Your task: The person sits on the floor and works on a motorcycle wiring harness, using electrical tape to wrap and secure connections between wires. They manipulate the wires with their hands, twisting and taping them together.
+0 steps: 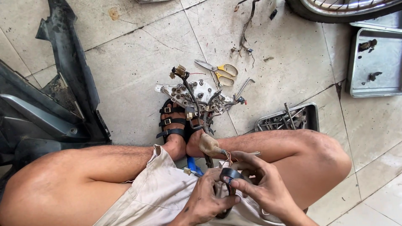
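The person sits on the tiled floor (138, 79) with legs crossed. Both hands work low in the lap over the pale shorts (150, 196). The right hand (268, 188) pinches a roll of black tape (231, 175) between thumb and fingers, closed on it. The left hand (205, 201) is closed around a bundle of wires (224, 155) that runs up to a grey instrument panel (192, 94) propped against the sandalled feet. Yellow-handled scissors (220, 72) lie on the floor just beyond the panel, and a metal tray of tools (289, 119) sits beside the right knee. For a neat wrap, it seems best to keep the wires pulled taut, hold the tape under light tension, and overlap each turn evenly.
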